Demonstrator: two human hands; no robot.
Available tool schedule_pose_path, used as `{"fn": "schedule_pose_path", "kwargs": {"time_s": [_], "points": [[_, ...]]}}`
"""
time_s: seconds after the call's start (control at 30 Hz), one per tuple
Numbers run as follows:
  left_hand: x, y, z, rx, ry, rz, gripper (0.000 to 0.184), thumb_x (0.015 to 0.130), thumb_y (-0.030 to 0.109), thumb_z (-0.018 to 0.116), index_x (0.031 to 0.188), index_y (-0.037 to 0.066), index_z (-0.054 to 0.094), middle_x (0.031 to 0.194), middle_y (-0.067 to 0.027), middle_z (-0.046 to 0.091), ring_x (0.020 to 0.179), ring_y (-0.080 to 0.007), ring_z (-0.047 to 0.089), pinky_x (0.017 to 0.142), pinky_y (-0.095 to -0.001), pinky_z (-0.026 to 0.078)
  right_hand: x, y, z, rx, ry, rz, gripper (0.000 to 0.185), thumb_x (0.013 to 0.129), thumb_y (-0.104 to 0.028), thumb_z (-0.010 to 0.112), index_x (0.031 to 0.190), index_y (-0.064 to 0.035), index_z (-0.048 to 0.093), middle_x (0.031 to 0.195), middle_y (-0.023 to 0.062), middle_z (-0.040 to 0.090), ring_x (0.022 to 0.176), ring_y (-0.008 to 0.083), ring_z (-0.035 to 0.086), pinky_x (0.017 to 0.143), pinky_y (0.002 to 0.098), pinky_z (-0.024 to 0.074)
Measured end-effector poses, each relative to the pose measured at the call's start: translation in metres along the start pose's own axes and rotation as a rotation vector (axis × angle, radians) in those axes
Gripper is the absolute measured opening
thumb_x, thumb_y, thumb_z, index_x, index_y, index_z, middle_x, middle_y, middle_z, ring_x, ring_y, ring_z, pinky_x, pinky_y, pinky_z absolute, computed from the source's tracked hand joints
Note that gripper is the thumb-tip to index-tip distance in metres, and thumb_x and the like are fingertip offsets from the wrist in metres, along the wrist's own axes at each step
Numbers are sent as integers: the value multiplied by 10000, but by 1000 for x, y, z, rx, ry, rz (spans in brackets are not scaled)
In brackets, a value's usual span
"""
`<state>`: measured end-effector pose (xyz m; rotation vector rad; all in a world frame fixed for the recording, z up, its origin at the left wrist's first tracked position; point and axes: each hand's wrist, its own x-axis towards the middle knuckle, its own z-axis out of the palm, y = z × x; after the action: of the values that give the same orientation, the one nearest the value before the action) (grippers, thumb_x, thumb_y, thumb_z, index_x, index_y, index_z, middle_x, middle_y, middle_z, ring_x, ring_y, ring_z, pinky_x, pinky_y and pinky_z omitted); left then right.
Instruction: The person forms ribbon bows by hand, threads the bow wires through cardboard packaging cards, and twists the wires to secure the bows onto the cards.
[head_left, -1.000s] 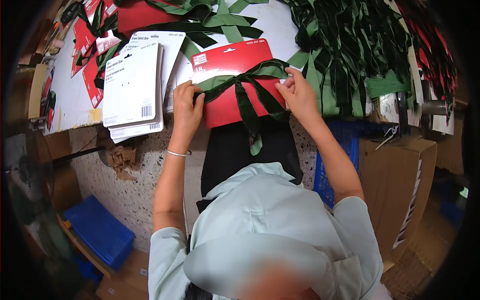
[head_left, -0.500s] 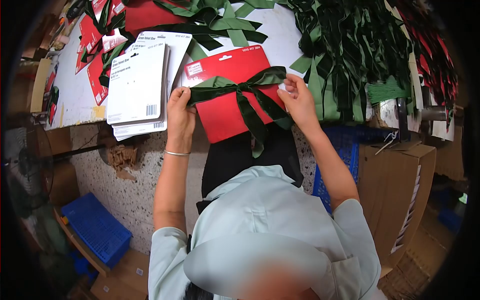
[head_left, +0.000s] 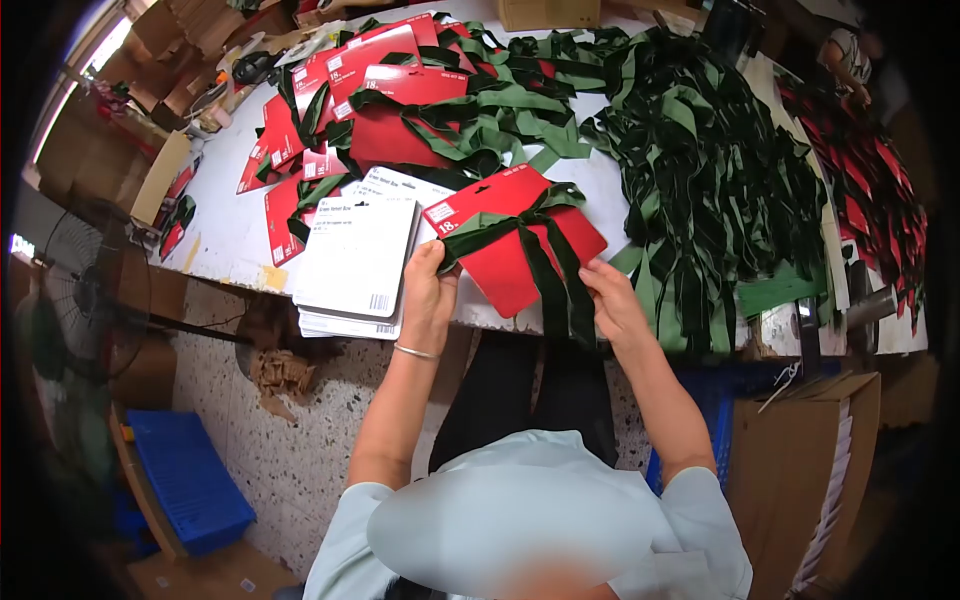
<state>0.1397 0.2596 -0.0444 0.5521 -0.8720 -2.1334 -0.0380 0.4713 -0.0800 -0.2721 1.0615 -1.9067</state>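
A red card [head_left: 490, 275] with a dark green velvet bow [head_left: 535, 225] tied across it is held at the table's front edge. My left hand [head_left: 430, 290] is closed on the card's left side, its thumb by the bow's left loop. My right hand [head_left: 613, 305] pinches the card at its lower right corner, beside the hanging ribbon tails. Just left of my left hand lies a stack of white printed cards [head_left: 350, 260] with hang holes and barcodes. The fingers behind the red card are hidden.
Red cards with bows [head_left: 385, 120] pile up at the back left of the white table [head_left: 220, 225]. A heap of green ribbons [head_left: 690, 180] covers the right side. A fan [head_left: 85, 285], a blue crate [head_left: 190, 480] and a cardboard box [head_left: 790, 480] stand around below.
My right hand has moved from the bow's right loop down to the card's lower right corner. The card is tilted more clockwise, and the head view has shifted to show more of the table.
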Motion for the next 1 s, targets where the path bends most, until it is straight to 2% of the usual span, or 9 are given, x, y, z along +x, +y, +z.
{"fn": "schedule_pose_path", "kwargs": {"time_s": [0.07, 0.2, 0.33, 0.5, 0.67, 0.8, 0.87, 0.93, 1.0], "points": [[9, 0, 2, -22, -1, 24, 126, 964, 101, 504, 1001, 6, 577, 974, -90, 652, 870, -178, 622, 824, -334, 504, -2, -24, 37, 30, 12, -69, 113, 917, -73, 562, 1024, -42, 582, 1013, 54, 653, 911, 119, 623, 804, 256, 498], [31, 22, 16, -22, -74, 98, 127, 973, 110, 493, 1033, 8, 538, 1030, -135, 647, 916, -216, 640, 833, -366, 528, 33, -35, 9, 236, -177, 38, 198, 946, -166, 561, 1095, -39, 592, 1006, 76, 672, 915, 172, 642, 829, 297, 514], [60, 37, 17, -64, -229, 92, 179, 982, 114, 475, 1066, -21, 556, 1061, -137, 642, 971, -226, 629, 905, -371, 510, 65, -55, 47, 162, -48, 21, 231, 952, -237, 570, 1080, -48, 609, 1023, 64, 687, 898, 155, 660, 807, 320, 535], [83, 39, 20, -173, -68, 38, 155, 973, 132, 511, 1012, 4, 591, 1044, -106, 653, 924, -192, 638, 851, -330, 523, 107, -49, 68, 169, -92, -87, 238, 931, -210, 613, 1019, 8, 652, 975, 97, 695, 856, 177, 665, 798, 309, 534], [123, 51, 18, 105, -33, 66, 229, 929, 25, 488, 1127, -45, 578, 1073, -109, 645, 978, -198, 622, 895, -321, 494, 134, -47, 100, 87, -166, -15, 273, 936, -249, 608, 904, 17, 657, 813, 98, 687, 690, 177, 660, 643, 297, 554], [201, 97, -6, 185, -6, 238, 154, 887, 0, 527, 1026, -3, 593, 959, -85, 642, 857, -192, 631, 796, -329, 516, 172, -41, 108, -183, -103, -250, 345, 931, -246, 617, 1155, 13, 577, 1062, 71, 624, 974, 123, 575, 866, 256, 448], [247, 118, -31, 604, 140, 432, 306, 843, 87, 630, 1118, -27, 558, 981, -136, 626, 879, -256, 615, 808, -383, 492, 166, -47, 111, -315, 20, -314, 400, 919, -247, 637, 1214, 7, 550, 1095, 63, 598, 1002, 125, 548, 900, 261, 423], [260, 127, -42, 1794, 674, 1137, 485, 823, 186, 675, 1223, -26, 498, 1081, -191, 590, 1007, -344, 558, 881, -444, 445, 159, -42, 92, -435, 18, -304, 381, 926, -246, 619, 1225, -18, 558, 1075, 9, 581, 1009, 95, 510, 911, 235, 388], [254, 122, -28, 1893, 395, 1165, 578, 821, 254, 681, 1301, 21, 458, 1185, -194, 546, 1105, -387, 490, 931, -484, 407, 147, -29, 76, -518, 39, -293, 327, 932, -224, 610, 1183, -17, 577, 1035, 0, 587, 950, 81, 517, 866, 224, 405]]}}
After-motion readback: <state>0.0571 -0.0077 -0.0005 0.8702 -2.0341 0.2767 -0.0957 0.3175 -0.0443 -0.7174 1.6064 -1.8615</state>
